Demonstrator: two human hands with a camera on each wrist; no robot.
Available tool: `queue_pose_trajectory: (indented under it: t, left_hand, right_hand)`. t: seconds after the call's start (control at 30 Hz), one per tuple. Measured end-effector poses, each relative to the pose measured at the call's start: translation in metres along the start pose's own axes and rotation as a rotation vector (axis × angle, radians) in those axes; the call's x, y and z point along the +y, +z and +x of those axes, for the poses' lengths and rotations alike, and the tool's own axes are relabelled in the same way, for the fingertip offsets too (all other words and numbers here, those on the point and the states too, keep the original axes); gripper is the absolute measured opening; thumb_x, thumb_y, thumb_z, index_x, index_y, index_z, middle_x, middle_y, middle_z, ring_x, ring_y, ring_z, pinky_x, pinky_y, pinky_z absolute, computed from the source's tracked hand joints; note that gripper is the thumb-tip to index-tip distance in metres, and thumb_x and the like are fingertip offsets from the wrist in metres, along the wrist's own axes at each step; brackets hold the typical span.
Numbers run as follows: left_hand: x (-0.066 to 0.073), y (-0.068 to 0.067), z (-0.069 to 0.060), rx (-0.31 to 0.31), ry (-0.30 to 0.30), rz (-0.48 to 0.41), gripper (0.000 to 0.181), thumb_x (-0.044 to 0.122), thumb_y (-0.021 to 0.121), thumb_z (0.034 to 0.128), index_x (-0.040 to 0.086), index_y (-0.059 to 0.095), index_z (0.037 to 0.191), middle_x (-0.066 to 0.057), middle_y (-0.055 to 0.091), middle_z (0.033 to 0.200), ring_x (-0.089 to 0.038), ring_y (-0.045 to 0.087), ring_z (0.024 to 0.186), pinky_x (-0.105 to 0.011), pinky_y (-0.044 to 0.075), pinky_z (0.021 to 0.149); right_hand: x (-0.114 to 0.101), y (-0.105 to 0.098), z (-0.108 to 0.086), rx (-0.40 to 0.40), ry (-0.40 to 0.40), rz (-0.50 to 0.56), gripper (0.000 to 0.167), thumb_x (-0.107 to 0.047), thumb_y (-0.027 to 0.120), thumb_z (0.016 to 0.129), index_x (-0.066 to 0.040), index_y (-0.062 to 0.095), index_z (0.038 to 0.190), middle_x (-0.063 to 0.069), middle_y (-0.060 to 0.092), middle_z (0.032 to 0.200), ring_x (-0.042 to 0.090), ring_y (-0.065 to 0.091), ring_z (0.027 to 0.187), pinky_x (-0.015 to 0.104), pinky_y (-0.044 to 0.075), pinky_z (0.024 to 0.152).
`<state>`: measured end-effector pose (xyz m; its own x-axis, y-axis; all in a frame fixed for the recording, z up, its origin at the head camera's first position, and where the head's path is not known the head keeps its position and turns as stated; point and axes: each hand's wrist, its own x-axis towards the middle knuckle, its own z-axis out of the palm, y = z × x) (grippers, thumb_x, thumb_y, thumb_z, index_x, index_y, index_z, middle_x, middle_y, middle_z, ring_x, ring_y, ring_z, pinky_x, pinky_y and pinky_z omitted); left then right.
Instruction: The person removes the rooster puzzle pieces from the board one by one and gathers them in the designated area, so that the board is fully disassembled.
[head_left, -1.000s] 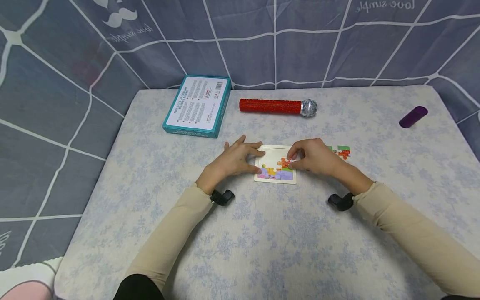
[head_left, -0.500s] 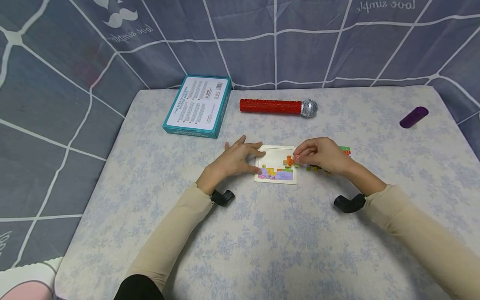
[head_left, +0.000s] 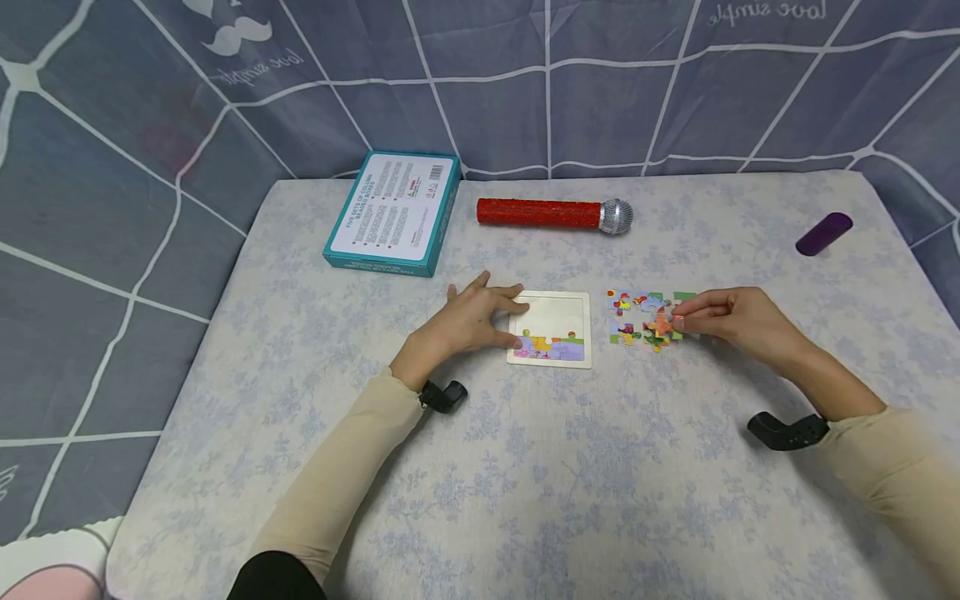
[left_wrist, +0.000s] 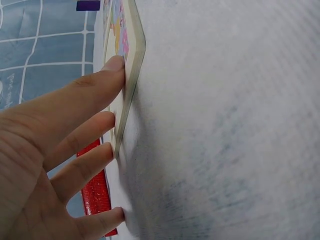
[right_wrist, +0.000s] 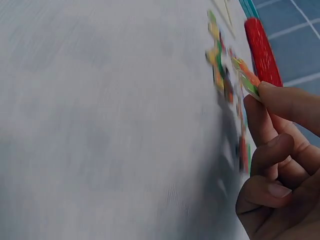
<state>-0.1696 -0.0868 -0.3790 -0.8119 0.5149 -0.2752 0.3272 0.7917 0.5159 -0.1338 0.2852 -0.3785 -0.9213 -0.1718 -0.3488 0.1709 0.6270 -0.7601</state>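
A shallow puzzle tray (head_left: 587, 329) lies on the table, with joined purple and yellow pieces along its near edge. My left hand (head_left: 468, 321) rests at its left side, thumb and fingers spread and touching the rim; in the left wrist view the thumb (left_wrist: 95, 82) lies on the tray's edge (left_wrist: 134, 55). To the right of the tray, my right hand (head_left: 746, 325) pinches an orange and green puzzle piece (right_wrist: 248, 77) between thumb and forefinger, above several loose puzzle pieces (head_left: 624, 302). The hand partly hides the pieces at their right end.
A red glittery microphone (head_left: 540, 213) lies behind the tray. A teal-edged box (head_left: 393, 208) sits at the back left, and a purple cylinder (head_left: 824, 234) at the far right. A grey checked cloth (head_left: 495, 108) hangs behind the table.
My right hand has moved right, carrying the orange puzzle piece from above the tray to over the loose pieces, which now show more. My left hand has stayed at the tray.
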Motion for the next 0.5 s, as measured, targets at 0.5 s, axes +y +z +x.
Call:
queue_pose_trajectory:
  t: [0.5]
  left_hand:
    - [-0.001,0.001,0.000,0.004,0.001,-0.003,0.060,0.032,0.083,0.0801,0.018,0.062,0.135,0.004,0.040,0.154,-0.038,0.009,0.149,-0.075,-0.001,0.106]
  right_hand:
    - [0.017,-0.010,-0.009,0.067,-0.009,-0.197,0.041,-0.041,0.073,0.088,-0.007,0.072,0.110,0.001,0.072,0.088,0.006,0.058,0.078,0.023,0.045,0.064]
